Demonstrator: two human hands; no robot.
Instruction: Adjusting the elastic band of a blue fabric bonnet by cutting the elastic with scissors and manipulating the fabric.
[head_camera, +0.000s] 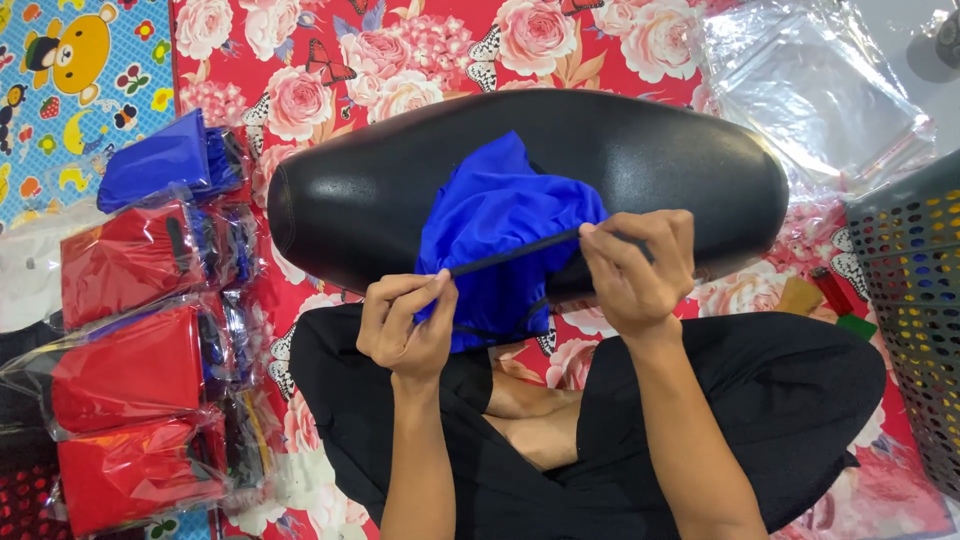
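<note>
Blue cover (500, 215) bunched, shiny, black-edged; left hand (405, 325) and right hand (635, 265) pinch black hem band (515, 253) taut between them, cloth bulging just beyond grip

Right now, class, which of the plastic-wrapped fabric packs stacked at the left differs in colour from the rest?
The topmost plastic-wrapped pack, farthest from the person: its fabric is blue, while the three packs below it hold red fabric.

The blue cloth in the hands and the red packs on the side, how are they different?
The blue cloth is loose and bunched on the black seat; the red packs are folded flat. The blue cloth is bare, the red packs sit in clear bags. Both hands, left hand and right hand, pinch the blue cloth's dark edge.
</note>
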